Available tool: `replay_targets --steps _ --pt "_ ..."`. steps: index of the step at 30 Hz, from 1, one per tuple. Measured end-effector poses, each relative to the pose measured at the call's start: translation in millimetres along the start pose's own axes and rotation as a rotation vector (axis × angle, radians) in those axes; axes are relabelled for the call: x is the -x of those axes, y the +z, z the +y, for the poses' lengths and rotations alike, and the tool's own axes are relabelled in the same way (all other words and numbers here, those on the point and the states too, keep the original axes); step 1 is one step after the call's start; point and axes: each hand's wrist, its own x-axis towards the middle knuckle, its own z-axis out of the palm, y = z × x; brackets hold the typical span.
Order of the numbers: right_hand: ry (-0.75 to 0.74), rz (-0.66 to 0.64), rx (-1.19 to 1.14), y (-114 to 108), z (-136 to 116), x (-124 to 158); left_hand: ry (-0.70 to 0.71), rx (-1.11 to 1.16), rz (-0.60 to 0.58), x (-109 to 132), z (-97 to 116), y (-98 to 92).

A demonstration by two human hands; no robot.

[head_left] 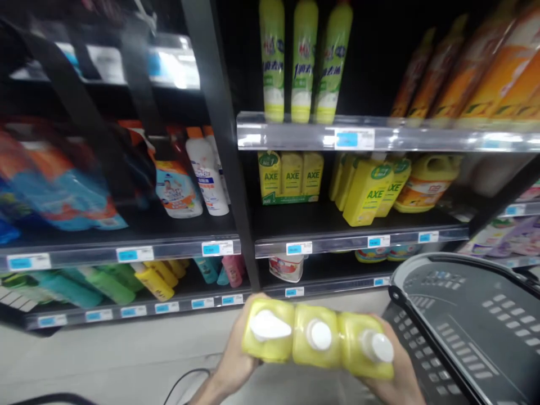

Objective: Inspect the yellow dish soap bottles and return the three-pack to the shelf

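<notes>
A pack of three yellow bottles (316, 337) with white tops is seen from above, held low in front of the shelves. My left hand (238, 351) grips its left end, and my right hand (399, 368) grips its right end. The leftmost bottle has a white pump-like top; the other two have round white caps. The fingers beneath and behind the pack are mostly hidden. On the middle shelf stand a similar yellow AXE pack (291, 177) and single yellow AXE bottles (368, 194).
A grey shopping basket (468, 315) stands at the lower right, beside my right hand. Shelf edges (358, 242) run across ahead. A black upright (230, 140) divides the shelves. A dark cable (185, 376) shows at lower left.
</notes>
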Motion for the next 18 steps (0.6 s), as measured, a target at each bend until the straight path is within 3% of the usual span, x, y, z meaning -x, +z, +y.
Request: replay_targets --steps 4,8,13,18 --pt "-0.083 0.004 -0.016 -32 -26 -53 0.23 -0.07 0.04 -34 68 7.5" --pt "-0.2 0.099 -0.051 -43 -55 -110 0.481 -0.079 0.062 -73 108 12.4" --pt "-0.294 0.143 -0.126 -37 -54 -174 0.722 -0.162 0.052 -131 124 14.6" --pt "-0.244 0.142 -0.178 -19 -37 -227 0.692 -0.113 0.129 -182 120 17.6"
